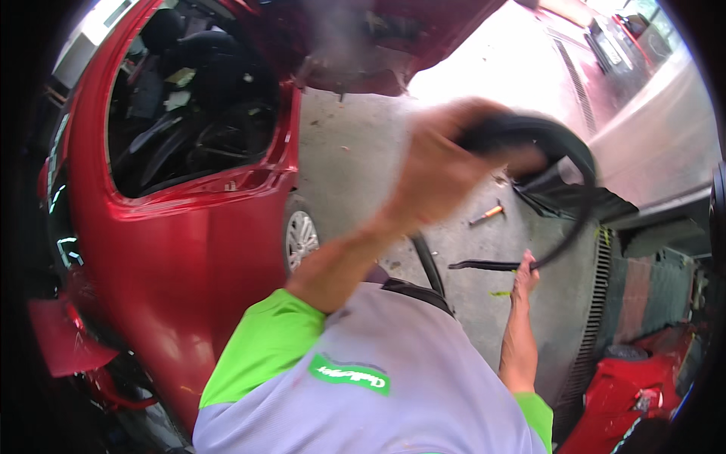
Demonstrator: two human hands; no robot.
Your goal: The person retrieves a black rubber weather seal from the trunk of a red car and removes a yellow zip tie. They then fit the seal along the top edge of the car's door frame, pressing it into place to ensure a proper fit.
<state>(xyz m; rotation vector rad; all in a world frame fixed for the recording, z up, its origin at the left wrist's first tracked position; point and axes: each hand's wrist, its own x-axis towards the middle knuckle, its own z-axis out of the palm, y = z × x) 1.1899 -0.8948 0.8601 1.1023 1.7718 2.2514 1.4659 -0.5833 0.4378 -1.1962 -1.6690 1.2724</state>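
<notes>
A long black strip, which looks like a rubber door seal (592, 178), bends in a wide loop between my two hands. My left hand (446, 155) is raised in front of me, smeared by motion, its fingers closed round the bunched upper part of the seal. Lower and to the right, my right hand (526, 276) pinches the strip near one end, and that loose end points left past the fingers. Another black length (428, 265) hangs close to my waist; whether it belongs to the same strip I cannot tell.
A red car body (174, 257) with a bare window opening stands close on my left, a raised red panel (363, 53) at its far side. On the concrete floor lie an orange-handled tool (488, 214) and dark sheeting (567, 200). A floor grate (594, 318) runs along the right.
</notes>
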